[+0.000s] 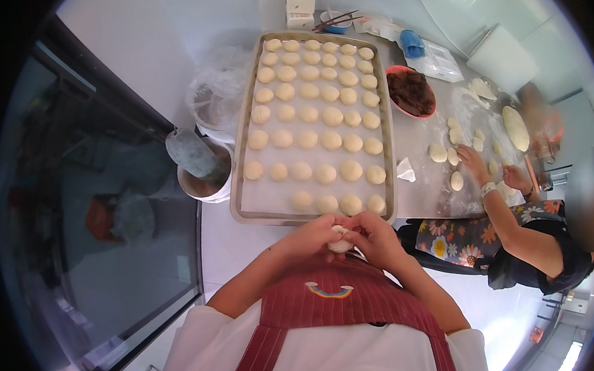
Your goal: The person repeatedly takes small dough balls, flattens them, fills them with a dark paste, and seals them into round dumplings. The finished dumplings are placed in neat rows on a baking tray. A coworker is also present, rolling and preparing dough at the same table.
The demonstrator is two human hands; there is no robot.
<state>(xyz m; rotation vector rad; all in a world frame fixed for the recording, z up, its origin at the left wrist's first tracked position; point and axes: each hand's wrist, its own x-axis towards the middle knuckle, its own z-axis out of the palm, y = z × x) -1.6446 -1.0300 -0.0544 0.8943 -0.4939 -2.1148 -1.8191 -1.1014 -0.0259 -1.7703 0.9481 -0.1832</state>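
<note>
Between both hands, close to my apron, is a small ball of pale dough (pixel 340 242). My left hand (pixel 315 238) cups it from the left, and my right hand (pixel 375 238) pinches its top with thumb and fingers. Just beyond the hands lies a large metal baking tray (pixel 242 147) lined with white paper. Rows of round dough balls (pixel 307 139) cover most of it. The nearest row is shorter, with bare paper (pixel 265 200) at its left end. Parts of the held dough are hidden by my fingers.
A co-worker's hand (pixel 472 163) touches dough pieces (pixel 438 153) on the floured steel table (pixel 417 192). Right of the tray sits a red bowl of dark brown filling (pixel 411 92). A scrap of white paper (pixel 406 170) lies nearby. Bins (pixel 211 193) with plastic bags stand at left.
</note>
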